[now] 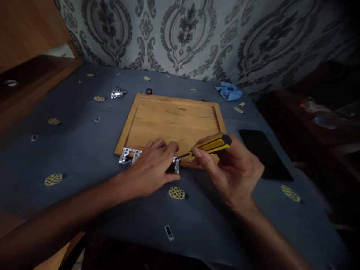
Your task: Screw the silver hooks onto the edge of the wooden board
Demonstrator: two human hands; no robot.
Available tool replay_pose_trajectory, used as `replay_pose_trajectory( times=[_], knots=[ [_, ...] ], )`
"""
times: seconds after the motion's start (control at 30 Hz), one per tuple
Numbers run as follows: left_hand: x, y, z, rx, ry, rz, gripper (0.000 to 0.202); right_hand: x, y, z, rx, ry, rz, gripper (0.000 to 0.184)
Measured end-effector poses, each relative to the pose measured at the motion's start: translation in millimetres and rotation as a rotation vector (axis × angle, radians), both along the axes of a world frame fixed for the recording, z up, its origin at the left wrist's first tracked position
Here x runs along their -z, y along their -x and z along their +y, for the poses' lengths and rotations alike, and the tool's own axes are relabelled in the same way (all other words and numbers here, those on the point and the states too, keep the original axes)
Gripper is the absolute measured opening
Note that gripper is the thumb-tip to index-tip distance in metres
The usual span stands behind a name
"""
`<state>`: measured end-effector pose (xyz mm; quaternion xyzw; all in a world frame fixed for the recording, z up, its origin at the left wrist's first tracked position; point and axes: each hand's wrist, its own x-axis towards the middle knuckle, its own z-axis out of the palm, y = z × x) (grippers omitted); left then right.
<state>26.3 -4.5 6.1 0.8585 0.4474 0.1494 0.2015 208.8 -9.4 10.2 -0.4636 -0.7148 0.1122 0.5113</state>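
A framed wooden panel [174, 116], like a small cabinet door, lies flat on the patterned cloth. My right hand [236, 172] grips a yellow and black screwdriver [212, 144], held at a low slant with its tip at a metal hinge [176, 165] on the panel's near edge. My left hand [153, 163] rests over that edge, its fingers bent on the wood and its thumb against the same hinge, holding it. Two more silver hinge pieces [126, 154] show at the near left corner, partly covered by my left hand.
Another hinge [117, 93] lies at the back left, with a small screw [109, 108] nearby. A small dark square piece [149, 91] sits behind the panel. To the right are a blue crumpled cloth [229, 91] and a black phone [266, 153]. Wooden furniture [36, 75] borders the left.
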Motion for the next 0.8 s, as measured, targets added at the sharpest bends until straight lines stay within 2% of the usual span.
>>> replay_pose_trajectory(
  times=[0.13, 0.27, 0.43, 0.63, 0.8],
  knots=[
    [-0.5, -0.1, -0.6, 0.000, -0.004, 0.001, 0.040, -4.6, 4.5, 2.7, 0.058, -0.092, -0.100, 0.027],
    [0.3, 0.2, -0.3, 0.010, -0.007, -0.001, 0.040, -4.6, 8.7, 6.5, 0.054, -0.006, 0.006, 0.032],
    [-0.3, -0.1, 0.2, 0.008, -0.003, -0.007, 0.042, -1.0, 9.4, 6.3, 0.071, 0.045, 0.078, 0.031],
    [-2.4, -1.0, 0.5, 0.011, 0.027, 0.001, 0.043, -0.4, 4.5, 3.0, 0.045, 0.048, 0.030, 0.025],
    [-2.1, -0.4, 0.7, 0.025, 0.015, -0.010, 0.046, -6.4, 2.8, 4.6, 0.030, 0.040, -0.063, 0.023]
  ],
)
